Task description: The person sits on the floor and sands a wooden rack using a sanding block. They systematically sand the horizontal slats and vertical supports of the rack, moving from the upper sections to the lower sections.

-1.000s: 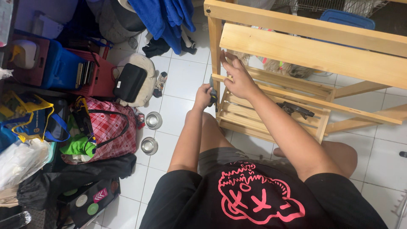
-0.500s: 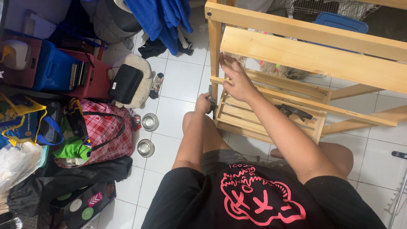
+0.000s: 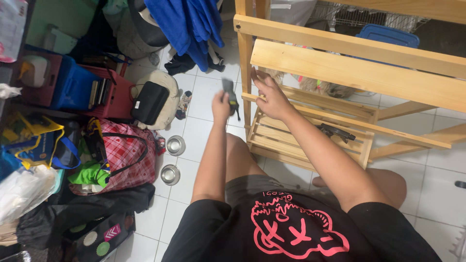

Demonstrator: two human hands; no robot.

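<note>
Left hand (image 3: 221, 104) closed around a dark tool (image 3: 230, 95) at upper centre, long axis upright, just left of the rack (image 3: 340, 68) post (image 3: 246, 82); right hand (image 3: 272, 94), fingers spread, presses the rack's rail right of that post.

A black bag (image 3: 99, 237) with round green and white labels lies at bottom-left.
</note>
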